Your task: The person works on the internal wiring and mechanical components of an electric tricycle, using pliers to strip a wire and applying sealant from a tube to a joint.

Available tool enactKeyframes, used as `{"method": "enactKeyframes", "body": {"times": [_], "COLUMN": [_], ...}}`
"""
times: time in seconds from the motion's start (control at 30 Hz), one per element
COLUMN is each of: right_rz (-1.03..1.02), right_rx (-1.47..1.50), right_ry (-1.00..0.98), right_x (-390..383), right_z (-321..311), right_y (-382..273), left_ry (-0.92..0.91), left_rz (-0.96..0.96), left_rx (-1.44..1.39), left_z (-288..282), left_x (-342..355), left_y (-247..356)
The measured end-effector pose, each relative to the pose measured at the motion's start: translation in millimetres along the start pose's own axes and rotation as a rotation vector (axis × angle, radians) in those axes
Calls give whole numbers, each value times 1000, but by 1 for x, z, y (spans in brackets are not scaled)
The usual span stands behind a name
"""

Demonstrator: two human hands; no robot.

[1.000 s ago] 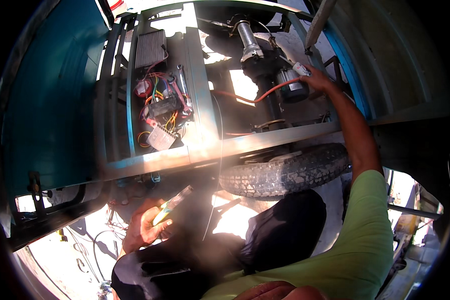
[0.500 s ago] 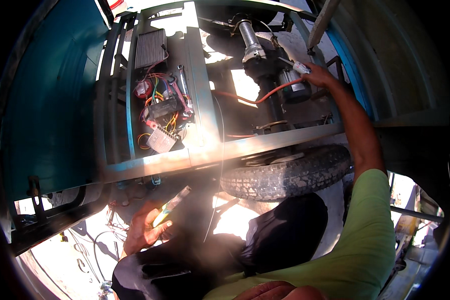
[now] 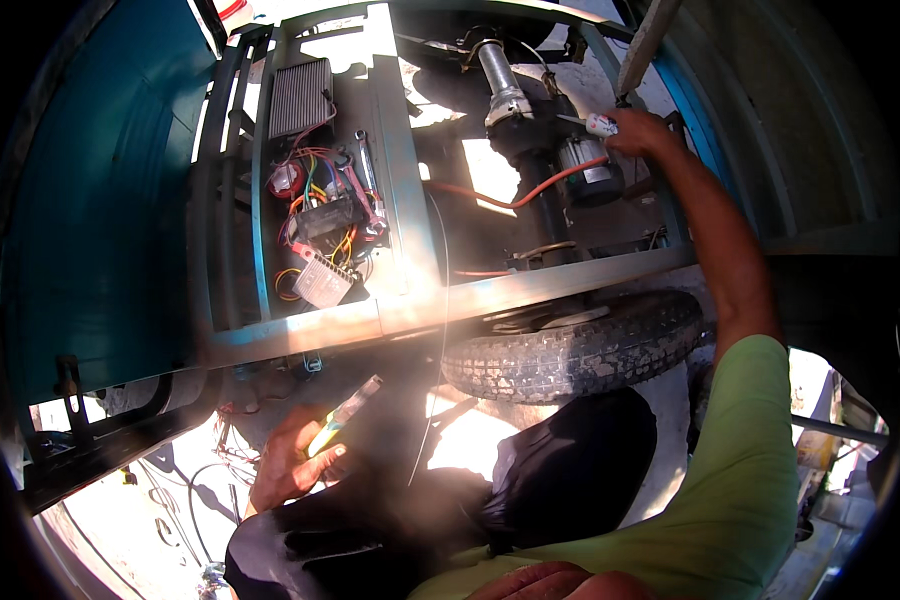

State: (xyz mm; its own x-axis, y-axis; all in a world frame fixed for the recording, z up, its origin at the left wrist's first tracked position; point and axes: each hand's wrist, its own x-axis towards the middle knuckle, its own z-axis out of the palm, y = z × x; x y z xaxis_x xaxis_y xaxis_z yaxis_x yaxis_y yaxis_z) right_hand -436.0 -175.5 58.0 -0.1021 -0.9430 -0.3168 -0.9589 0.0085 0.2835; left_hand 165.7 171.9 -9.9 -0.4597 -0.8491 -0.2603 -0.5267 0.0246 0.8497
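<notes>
My right hand reaches over the axle and closes on a white-handled tool whose thin tip points left. Just below it sits a dark, silvery-ringed motor, joined to the axle housing; a red-orange cable runs to the motor. Low at left, my left hand grips a stick-shaped tool, yellow-green near the fingers and greyish-brown toward its upper end. Glare and haze blur its exact kind. That tool points up and right, apart from the frame.
A metal vehicle frame spans the view, with a tyre under its near rail. Inside its left bay lie a finned grey box, tangled wires, a wrench and a connector block. A thin wire hangs down mid-view.
My right hand has shifted slightly up and away, with the white-handled tool in it. My left hand and its tool stay nearly still.
</notes>
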Motion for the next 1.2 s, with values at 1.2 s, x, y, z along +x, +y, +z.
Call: {"method": "enactKeyframes", "body": {"times": [1.2], "right_rz": [-120], "right_rx": [-538], "right_ry": [264], "right_x": [22], "right_z": [-30], "right_y": [-43], "left_ry": [0], "left_rz": [-35], "left_rx": [-82], "left_z": [-2], "left_x": [-5], "left_y": [-2]}}
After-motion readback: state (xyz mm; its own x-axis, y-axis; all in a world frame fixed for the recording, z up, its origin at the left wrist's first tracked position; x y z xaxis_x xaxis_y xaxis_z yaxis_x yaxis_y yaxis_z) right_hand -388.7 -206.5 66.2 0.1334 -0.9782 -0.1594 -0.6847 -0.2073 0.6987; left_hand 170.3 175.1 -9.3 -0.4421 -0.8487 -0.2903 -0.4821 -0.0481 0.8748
